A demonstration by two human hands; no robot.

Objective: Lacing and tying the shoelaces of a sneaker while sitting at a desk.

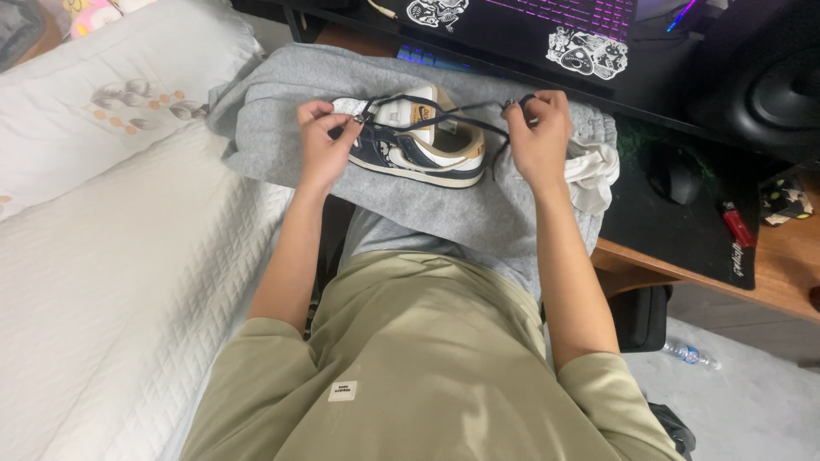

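Note:
A navy, white and tan sneaker (424, 147) lies on its side on my lap, on grey sweatpants (461, 205). My left hand (325, 145) pinches the toe end of the shoe at the lace. My right hand (539, 137) holds the other end of a dark shoelace (448, 113), pulled taut across the shoe's opening between both hands.
A white quilted bed (111, 282) and a pillow (102, 94) lie to the left. To the right a wooden desk (769, 286) carries a black mat, a mouse (675, 175), a red lighter (738, 224), a speaker (781, 90) and a stickered laptop (547, 26). A plastic bottle (692, 353) lies on the floor.

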